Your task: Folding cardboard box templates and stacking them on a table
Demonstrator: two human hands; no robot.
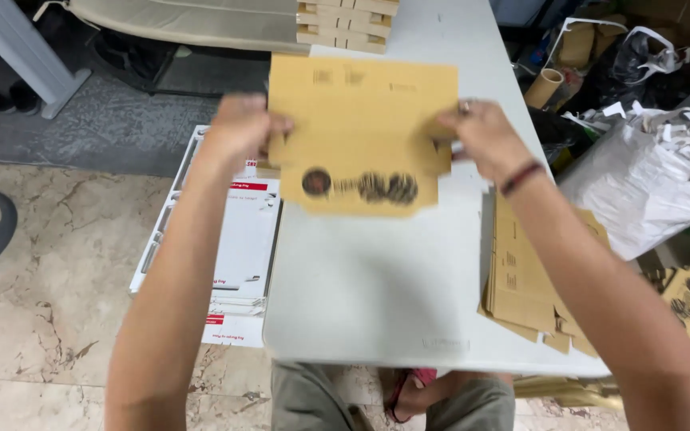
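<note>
The fingers of the left hand (237,132) curl around the left edge of a flat brown cardboard piece (361,132); the thumb looks pressed on the near face, so it pinches the card; the fingers of the right hand (481,136) pinch the right edge the same way, though the picture is blurry there and each finger is hard to tell apart. The card sits right between the two hands, held up above the white table (369,295); its long side runs left to right, from one hand to the other; both hands are just as near to it. A flap hangs at the bottom with dark round marks on it. Near the right arm lies a stack of flat brown cards (521,279) on the table edge; far up the table sit folded boxes (345,20); on the floor to the left are white flat sheets (237,247); to the right is a bag of paper scraps (648,183).
</note>
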